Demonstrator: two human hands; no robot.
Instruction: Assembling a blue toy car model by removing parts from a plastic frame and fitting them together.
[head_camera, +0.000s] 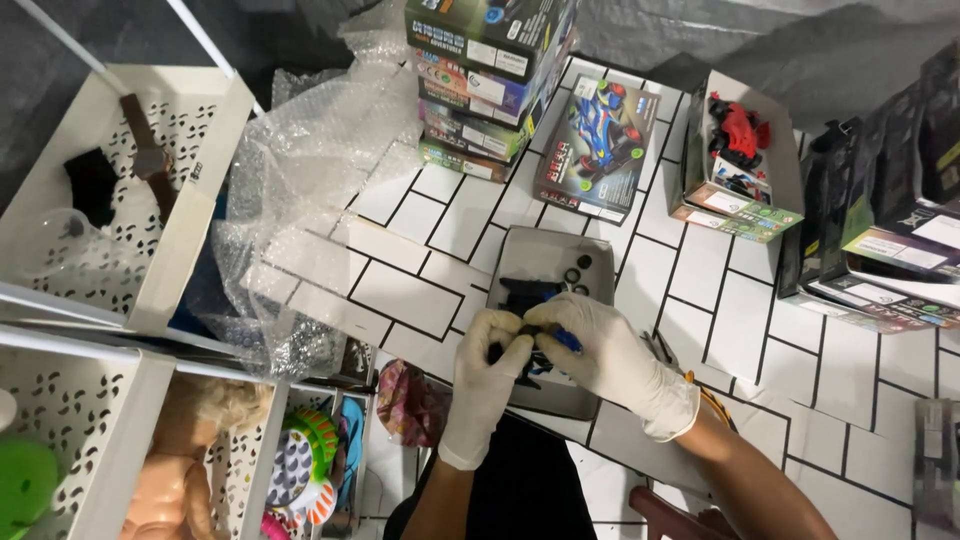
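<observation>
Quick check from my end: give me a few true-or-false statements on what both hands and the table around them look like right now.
1. Both hands wear white gloves. True: left hand and right hand.
2. The hands meet on a small black and blue part over a grey tray. True.
3. The tray is empty. False: black rings lie in it.
4. The bubble wrap lies at the right of the table. False: it lies at the left.
5. A stack of boxes stands beyond the tray. True.
</observation>
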